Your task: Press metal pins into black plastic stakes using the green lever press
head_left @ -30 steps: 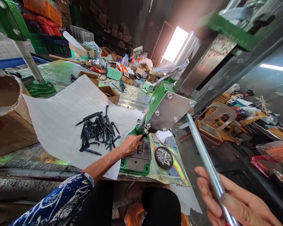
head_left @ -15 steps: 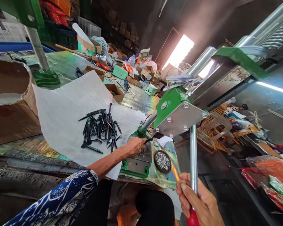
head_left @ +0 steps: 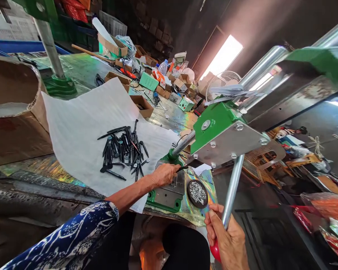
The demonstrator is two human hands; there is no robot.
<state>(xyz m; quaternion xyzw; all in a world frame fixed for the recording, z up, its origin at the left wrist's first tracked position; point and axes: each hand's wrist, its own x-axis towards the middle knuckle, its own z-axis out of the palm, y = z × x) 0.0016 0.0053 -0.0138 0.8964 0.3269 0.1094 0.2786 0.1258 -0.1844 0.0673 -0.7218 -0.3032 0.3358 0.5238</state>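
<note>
My left hand is at the green hand press, its fingers closed on a black plastic stake whose end sticks out to the right above the press base. My fingers hide the rest of that stake. The press head hangs over it at upper right. Wrapped around the steel lever near its red knob is my right hand, thumb and forefinger together. Several black stakes lie piled on a white sheet. Right of the base, a round dark dish holds small silvery pins.
An open cardboard box stands at the left, near the post of a second green press. Across the far bench are small boxes, tools and a green device. Chairs and bagged goods are off to the right.
The lever has swung from near upright to a slant, its knob moving left towards me with my right hand. My left hand stays at the press. The view has shifted slightly.
</note>
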